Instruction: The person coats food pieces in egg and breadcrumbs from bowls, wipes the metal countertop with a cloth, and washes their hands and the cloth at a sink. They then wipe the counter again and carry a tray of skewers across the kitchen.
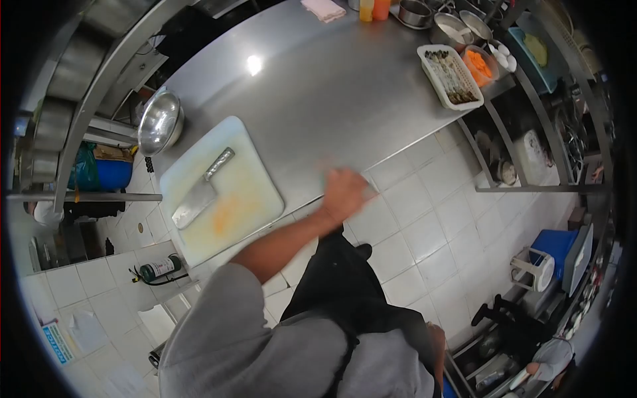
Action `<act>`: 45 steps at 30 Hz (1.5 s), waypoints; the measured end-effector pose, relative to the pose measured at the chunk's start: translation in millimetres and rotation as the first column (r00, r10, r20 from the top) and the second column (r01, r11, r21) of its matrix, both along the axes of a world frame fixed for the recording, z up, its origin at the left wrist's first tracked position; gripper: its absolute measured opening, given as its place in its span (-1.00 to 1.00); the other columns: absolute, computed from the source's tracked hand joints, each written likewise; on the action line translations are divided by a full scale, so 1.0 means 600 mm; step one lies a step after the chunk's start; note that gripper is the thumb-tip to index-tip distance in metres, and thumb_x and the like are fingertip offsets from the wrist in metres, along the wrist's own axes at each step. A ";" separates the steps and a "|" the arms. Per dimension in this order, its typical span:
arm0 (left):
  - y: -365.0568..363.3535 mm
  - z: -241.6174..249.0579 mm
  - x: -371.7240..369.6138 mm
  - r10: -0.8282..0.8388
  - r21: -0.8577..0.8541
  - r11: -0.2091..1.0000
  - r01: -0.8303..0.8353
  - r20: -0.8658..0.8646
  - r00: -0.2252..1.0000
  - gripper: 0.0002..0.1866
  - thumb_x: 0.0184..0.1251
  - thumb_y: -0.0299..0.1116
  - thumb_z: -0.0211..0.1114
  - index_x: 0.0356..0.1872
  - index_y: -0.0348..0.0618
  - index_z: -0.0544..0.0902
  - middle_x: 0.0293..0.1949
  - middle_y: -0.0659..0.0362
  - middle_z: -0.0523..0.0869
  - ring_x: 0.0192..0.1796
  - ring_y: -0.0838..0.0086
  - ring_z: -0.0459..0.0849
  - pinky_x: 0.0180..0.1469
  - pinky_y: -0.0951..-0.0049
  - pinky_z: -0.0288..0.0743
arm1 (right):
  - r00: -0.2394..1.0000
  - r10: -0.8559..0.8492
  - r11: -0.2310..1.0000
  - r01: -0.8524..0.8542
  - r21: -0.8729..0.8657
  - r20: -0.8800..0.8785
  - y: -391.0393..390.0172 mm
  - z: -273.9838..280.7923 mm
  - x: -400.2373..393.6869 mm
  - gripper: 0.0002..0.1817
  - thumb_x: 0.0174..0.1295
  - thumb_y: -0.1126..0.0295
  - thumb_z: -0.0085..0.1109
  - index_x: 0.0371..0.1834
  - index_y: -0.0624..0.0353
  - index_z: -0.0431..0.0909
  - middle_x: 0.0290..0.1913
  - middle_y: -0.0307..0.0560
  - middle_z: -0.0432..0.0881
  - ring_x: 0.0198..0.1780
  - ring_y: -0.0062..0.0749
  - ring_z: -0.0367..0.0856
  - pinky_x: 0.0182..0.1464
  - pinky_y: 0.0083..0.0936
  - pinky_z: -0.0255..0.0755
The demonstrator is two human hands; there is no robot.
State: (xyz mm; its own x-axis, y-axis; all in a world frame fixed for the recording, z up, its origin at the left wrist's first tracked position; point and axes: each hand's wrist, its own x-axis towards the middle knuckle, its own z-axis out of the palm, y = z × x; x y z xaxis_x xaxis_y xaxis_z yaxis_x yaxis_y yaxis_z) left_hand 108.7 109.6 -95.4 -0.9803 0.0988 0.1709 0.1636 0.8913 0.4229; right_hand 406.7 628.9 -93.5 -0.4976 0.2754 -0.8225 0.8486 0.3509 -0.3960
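My left hand (346,194) hangs over the front edge of the steel table (318,113), smeared by motion. Its fingers look partly curled, but I cannot make out anything in them. To its left lies a white cutting board (259,176) with orange stains. A cleaver (198,199) rests flat on the board, its handle pointing away from me. Of my right arm only a strip of forearm (438,348) shows beside my body; the right hand cannot be made out.
A steel bowl (159,123) stands beyond the board. At the right end are a white basket (428,81) of what looks like shrimp, a tub of orange slices (479,65) and several pots (415,13). A fire extinguisher (159,267), blue box (557,247) and another person (554,358) are farther off.
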 end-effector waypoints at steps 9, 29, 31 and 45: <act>0.070 0.096 0.017 -0.281 0.919 0.370 -0.134 0.248 0.927 -0.76 0.48 -0.20 0.28 -0.04 -0.13 0.64 -0.20 0.19 0.70 -0.08 0.52 0.64 -0.03 0.37 0.57 | 0.988 0.112 0.992 -0.118 -0.046 -0.105 0.044 -0.023 0.064 -0.81 0.41 0.30 0.07 -0.17 0.17 0.60 -0.42 -0.13 0.63 -0.52 -0.43 0.61 -0.51 -0.50 0.48; -0.011 -0.005 -0.048 0.377 0.135 0.925 -0.354 -0.225 0.899 -0.70 0.23 -0.13 0.45 -0.14 -0.05 0.66 -0.13 0.08 0.59 0.01 0.09 0.52 0.08 0.06 0.38 | 0.993 -0.112 0.992 0.113 -0.052 0.036 0.070 -0.123 0.049 -0.75 0.39 0.28 0.07 -0.13 0.23 0.63 -0.35 -0.06 0.66 -0.43 -0.34 0.67 -0.41 -0.45 0.54; 0.019 0.021 -0.084 0.293 0.189 0.946 -0.264 -0.147 0.945 -0.72 0.23 -0.17 0.45 -0.13 -0.05 0.66 -0.11 0.09 0.58 0.01 0.11 0.52 0.07 0.05 0.38 | 0.998 -0.035 0.999 0.037 -0.039 0.048 0.032 -0.089 0.013 -0.77 0.39 0.29 0.08 -0.13 0.23 0.62 -0.37 -0.08 0.65 -0.44 -0.37 0.65 -0.43 -0.46 0.52; -0.208 0.011 -0.127 0.787 0.107 0.618 -0.779 -0.090 0.611 -0.74 0.30 -0.26 0.38 -0.05 -0.05 0.62 -0.05 0.06 0.57 0.08 0.07 0.52 0.08 -0.01 0.38 | 0.998 0.067 0.992 -0.068 -0.106 -0.018 -0.064 -0.039 -0.171 -0.82 0.44 0.29 0.07 -0.12 0.16 0.56 -0.41 -0.18 0.62 -0.52 -0.45 0.60 -0.52 -0.50 0.46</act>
State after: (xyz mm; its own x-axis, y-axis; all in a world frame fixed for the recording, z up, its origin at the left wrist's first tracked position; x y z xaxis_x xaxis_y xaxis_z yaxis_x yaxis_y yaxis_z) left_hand 32.4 -15.0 -88.7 -0.6520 -0.7092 0.2682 -0.5353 0.6811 0.4995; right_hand 304.1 590.5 -117.1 -0.5245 0.1519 -0.8378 0.8181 0.3625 -0.4464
